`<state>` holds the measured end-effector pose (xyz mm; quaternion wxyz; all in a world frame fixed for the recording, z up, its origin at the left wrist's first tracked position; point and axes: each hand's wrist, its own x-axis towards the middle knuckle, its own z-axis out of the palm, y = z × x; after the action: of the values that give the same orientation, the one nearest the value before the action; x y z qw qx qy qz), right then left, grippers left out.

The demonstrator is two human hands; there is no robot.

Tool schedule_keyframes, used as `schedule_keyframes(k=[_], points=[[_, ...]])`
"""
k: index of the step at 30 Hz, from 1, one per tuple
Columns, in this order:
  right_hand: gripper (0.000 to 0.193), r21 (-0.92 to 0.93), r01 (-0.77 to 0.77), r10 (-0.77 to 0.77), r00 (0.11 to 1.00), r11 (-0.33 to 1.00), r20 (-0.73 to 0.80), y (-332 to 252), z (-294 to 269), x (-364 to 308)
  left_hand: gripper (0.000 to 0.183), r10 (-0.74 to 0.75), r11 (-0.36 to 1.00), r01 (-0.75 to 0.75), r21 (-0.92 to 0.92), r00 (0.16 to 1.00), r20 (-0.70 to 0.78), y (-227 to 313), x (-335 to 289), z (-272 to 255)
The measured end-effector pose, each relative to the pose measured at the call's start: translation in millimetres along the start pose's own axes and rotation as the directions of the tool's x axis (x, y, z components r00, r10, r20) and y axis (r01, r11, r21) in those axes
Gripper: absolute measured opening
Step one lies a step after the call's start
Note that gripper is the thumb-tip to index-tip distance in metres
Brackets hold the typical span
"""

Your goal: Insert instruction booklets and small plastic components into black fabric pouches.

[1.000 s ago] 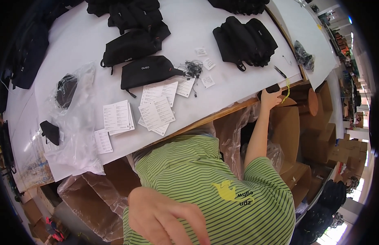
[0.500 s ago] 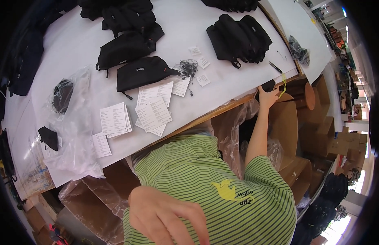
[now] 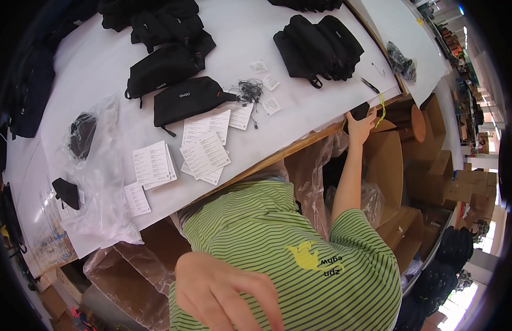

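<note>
My right hand point(image 3: 360, 126) reaches to the table's near edge at the right. Its fingers close round a small, dark, flat piece point(image 3: 359, 111) whose kind I cannot make out. A yellow-green cord point(image 3: 381, 109) hangs beside those fingers. Low in the picture, my left hand point(image 3: 225, 289) hangs in front of my striped shirt, fingers loosely bent and apart, nothing seen in them; the lower edge cuts off some fingertips. Black zip pouches point(image 3: 189, 100) lie on the table, and by them are white printed cards point(image 3: 206, 156) and a tangle of black strings point(image 3: 249, 91).
More black pouches point(image 3: 319, 49) are piled at the far right, near small scissors point(image 3: 370, 85). Clear plastic bags point(image 3: 96, 182) cover the table's left part, beside a small black pouch point(image 3: 66, 192). Under the near edge stand open cardboard boxes point(image 3: 385, 165) with plastic liners.
The view has shifted slightly, so the table's things sit a little differently in the picture. Both hands keep nearly the same places and grips.
</note>
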<state>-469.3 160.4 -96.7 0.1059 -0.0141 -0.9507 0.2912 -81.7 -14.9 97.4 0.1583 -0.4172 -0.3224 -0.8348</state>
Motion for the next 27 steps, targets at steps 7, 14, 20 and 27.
schedule_keyframes(k=[7,14,20,27], points=[[0.109,-0.045,0.054,-0.052,0.997,0.998,0.052,13.3,3.1,7.8,0.015,-0.011,1.0,0.011,-0.002,1.0,0.02,0.5,0.5,-3.0],[0.106,-0.055,0.023,-0.02,0.998,0.998,0.053,5.6,2.1,3.3,0.015,-0.01,1.0,0.01,0.016,1.0,0.005,0.7,-2.1,-1.3],[0.09,0.12,0.02,-0.019,1.0,0.993,-0.002,44.9,27.8,41.0,0.017,-0.025,1.0,0.025,-0.003,1.0,0.013,2.5,-0.9,-2.4],[0.067,0.631,-0.443,0.329,0.896,0.637,0.298,4.4,11.4,33.0,0.019,-0.029,1.0,0.029,-0.011,0.999,0.022,0.5,-1.9,-7.6]])
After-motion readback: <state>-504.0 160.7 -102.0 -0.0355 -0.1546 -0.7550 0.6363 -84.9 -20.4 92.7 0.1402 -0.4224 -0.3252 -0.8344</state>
